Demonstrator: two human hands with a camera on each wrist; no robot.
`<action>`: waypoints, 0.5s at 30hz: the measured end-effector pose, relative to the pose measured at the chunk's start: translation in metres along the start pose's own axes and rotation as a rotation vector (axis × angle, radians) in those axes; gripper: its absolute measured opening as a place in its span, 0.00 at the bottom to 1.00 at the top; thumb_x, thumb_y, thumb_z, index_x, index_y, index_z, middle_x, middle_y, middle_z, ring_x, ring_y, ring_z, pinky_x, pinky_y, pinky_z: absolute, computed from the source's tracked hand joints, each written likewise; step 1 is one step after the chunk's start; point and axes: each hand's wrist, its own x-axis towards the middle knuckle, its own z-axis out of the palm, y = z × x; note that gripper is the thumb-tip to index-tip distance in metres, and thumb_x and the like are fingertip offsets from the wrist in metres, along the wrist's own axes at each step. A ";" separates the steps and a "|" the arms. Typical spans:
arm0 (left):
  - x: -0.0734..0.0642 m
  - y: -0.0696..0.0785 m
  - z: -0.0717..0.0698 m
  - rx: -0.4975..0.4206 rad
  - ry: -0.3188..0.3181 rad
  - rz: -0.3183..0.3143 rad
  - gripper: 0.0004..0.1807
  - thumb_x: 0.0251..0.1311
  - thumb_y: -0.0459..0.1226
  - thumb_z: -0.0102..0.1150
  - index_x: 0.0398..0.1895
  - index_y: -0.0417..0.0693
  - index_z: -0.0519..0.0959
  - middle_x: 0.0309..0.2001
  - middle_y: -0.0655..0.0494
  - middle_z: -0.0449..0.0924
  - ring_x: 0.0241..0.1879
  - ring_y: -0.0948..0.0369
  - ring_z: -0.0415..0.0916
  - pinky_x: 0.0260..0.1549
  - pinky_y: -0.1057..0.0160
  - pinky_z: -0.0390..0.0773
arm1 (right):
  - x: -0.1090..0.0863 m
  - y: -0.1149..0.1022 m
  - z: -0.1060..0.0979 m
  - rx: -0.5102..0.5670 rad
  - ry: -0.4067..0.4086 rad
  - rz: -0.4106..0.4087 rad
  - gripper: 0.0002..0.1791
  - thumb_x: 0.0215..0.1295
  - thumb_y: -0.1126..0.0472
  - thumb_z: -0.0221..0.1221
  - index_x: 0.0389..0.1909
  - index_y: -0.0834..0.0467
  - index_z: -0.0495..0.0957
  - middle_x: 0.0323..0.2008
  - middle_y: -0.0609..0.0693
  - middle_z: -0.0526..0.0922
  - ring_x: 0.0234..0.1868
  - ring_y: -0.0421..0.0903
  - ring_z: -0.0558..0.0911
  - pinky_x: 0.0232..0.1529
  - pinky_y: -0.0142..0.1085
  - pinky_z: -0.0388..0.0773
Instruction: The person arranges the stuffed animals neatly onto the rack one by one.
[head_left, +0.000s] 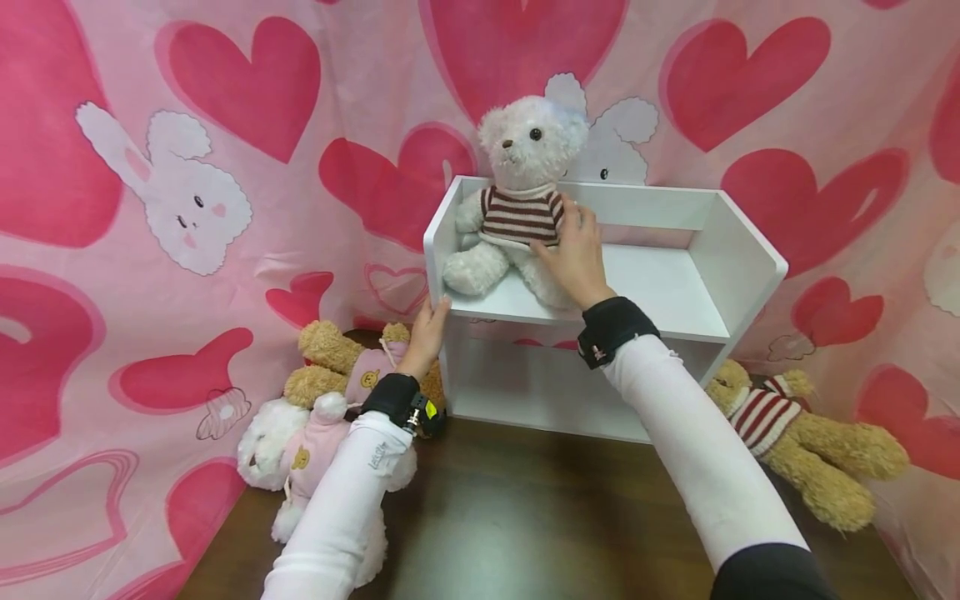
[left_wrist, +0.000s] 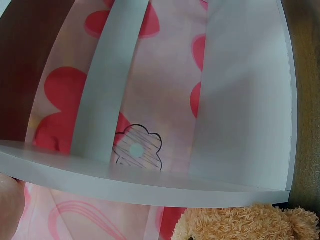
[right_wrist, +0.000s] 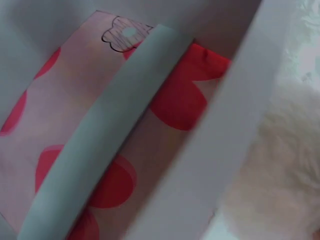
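A white teddy bear (head_left: 528,154) in a brown-and-cream striped sweater sits upright at the left end of the top shelf of a white shelf unit (head_left: 660,283). My right hand (head_left: 579,254) holds the bear's side, thumb on the sweater's front and fingers at its edge, hiding the bear's arm there. Blurred white fur (right_wrist: 300,65) fills the right of the right wrist view. Lower down, my left hand (head_left: 426,337) rests against the unit's left side panel with fingers fairly straight. Part of that hand (left_wrist: 9,207) shows outside the panel in the left wrist view.
Left of the unit, a tan bear (head_left: 330,350) and a white bear (head_left: 270,442), both in pink tops, lie on the dark wooden table (head_left: 517,517). Another tan bear (head_left: 817,450) in a striped sweater lies at the right. A pink heart-patterned curtain (head_left: 360,75) hangs behind.
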 end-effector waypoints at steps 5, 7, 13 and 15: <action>0.001 -0.002 0.000 -0.008 -0.002 0.006 0.29 0.70 0.37 0.36 0.69 0.34 0.45 0.69 0.38 0.46 0.67 0.48 0.45 0.64 0.50 0.47 | 0.000 -0.005 -0.014 0.022 -0.018 -0.028 0.34 0.56 0.55 0.62 0.59 0.68 0.63 0.60 0.66 0.58 0.61 0.61 0.59 0.61 0.47 0.56; 0.001 -0.002 0.000 -0.007 -0.004 -0.004 0.29 0.70 0.37 0.36 0.69 0.35 0.44 0.69 0.38 0.46 0.68 0.47 0.44 0.64 0.49 0.47 | 0.000 -0.006 -0.020 0.051 -0.024 -0.045 0.32 0.56 0.55 0.62 0.57 0.68 0.65 0.60 0.64 0.60 0.62 0.59 0.60 0.62 0.45 0.57; 0.012 -0.025 -0.002 0.000 0.002 -0.020 0.30 0.70 0.42 0.36 0.71 0.43 0.45 0.70 0.46 0.46 0.68 0.53 0.45 0.64 0.51 0.46 | -0.004 -0.013 -0.035 0.142 -0.042 -0.148 0.25 0.58 0.61 0.61 0.53 0.69 0.69 0.53 0.63 0.71 0.57 0.56 0.68 0.58 0.44 0.62; 0.015 -0.030 -0.002 0.007 0.011 -0.010 0.30 0.70 0.43 0.36 0.71 0.44 0.46 0.70 0.47 0.47 0.68 0.54 0.46 0.64 0.52 0.47 | -0.006 -0.016 -0.040 0.163 -0.084 -0.168 0.24 0.58 0.62 0.61 0.53 0.69 0.69 0.51 0.63 0.74 0.54 0.56 0.71 0.55 0.45 0.65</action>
